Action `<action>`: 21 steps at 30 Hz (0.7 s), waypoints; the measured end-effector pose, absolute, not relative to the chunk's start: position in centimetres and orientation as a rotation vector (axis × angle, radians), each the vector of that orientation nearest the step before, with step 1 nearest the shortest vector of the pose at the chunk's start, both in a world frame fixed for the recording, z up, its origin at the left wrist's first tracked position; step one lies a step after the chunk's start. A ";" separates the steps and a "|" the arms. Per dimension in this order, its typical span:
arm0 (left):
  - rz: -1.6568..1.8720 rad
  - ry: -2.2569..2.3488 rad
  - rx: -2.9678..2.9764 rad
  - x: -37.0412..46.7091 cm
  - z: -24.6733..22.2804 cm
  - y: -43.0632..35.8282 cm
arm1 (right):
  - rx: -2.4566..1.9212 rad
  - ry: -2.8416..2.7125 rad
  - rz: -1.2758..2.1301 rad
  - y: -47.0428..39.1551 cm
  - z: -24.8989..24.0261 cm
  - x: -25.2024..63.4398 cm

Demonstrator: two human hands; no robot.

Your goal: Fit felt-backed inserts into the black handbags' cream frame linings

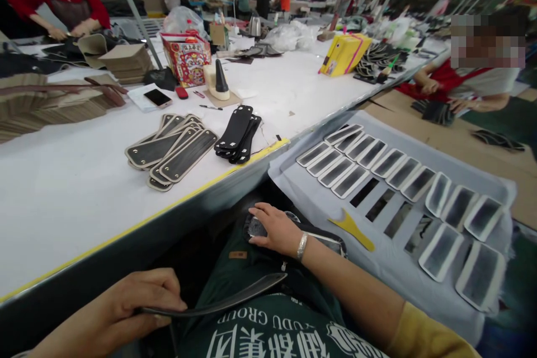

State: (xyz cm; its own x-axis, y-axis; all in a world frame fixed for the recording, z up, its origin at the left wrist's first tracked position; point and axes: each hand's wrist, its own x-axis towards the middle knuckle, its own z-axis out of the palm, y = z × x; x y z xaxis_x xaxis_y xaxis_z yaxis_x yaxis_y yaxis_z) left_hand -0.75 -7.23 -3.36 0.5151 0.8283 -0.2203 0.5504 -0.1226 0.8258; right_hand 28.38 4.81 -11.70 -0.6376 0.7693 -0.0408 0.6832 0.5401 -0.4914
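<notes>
My left hand [142,303] is closed on the end of a dark, curved strip [226,303], pinched between thumb and fingers. The strip is seen nearly edge-on, and its far tip points up and right over my green apron [268,324]. My right hand [274,229], with a silver bracelet at the wrist, lies on a dark piece with whitish patches [325,241] on my lap. Its thumb and fingers are apart, and the palm hides much of that piece. Near it, on the grey cloth to the right, is a yellow forked tool [354,229].
On the white table [84,179] lie dark panels with pale edges [180,148] and black straps [239,134]. Many pale-rimmed dark pieces [377,159] lie in rows on the grey cloth [319,218]. A yellow box [344,55] stands farther back. Co-workers sit left and right.
</notes>
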 end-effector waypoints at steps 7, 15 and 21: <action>0.247 0.919 1.629 0.6 -5.3 -6.4 | -1.184 -2.750 0.885 6.7 -11.2 27.1; 0.329 0.820 1.633 1.5 -7.4 -6.8 | -1.259 -2.878 0.810 6.1 -10.9 25.3; 0.459 0.804 1.566 2.9 -7.6 -7.0 | -1.272 -2.834 0.891 6.6 -11.2 25.4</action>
State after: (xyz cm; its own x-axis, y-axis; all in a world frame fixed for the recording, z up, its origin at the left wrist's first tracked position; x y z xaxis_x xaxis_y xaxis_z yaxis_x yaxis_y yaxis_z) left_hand 2.91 -6.95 -7.58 0.6770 0.7189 -0.1577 0.2295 -0.0026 0.9733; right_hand 25.43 6.59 -11.21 -0.6865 0.6644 -0.2954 0.7139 0.5389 -0.4472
